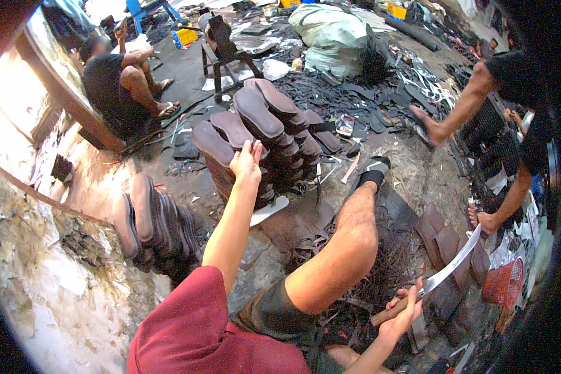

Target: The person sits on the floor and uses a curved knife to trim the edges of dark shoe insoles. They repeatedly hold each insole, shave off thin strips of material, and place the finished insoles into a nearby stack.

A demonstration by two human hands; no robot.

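My left hand (246, 161) reaches forward to tall stacks of brown shoe soles (230, 128). Its fingers are stretched out against the near end of a top sole, and they do not wrap round it. In my right hand (402, 314), low on the right, is a long knife (453, 265) with a curved, shiny blade and a wooden handle. The blade points up and to the right, away from the stacks. Beside the base of the stacks lies a pale, flat sole-shaped piece (270, 210).
More brown soles (156, 218) stand in a row at left. Dark offcuts (355, 93) litter the floor around a pale green sack (330, 38). A black metal stand (221, 53) stands beyond. One person (109, 84) sits far left; others' bare legs (464, 103) and a red basket (503, 282) are at right.
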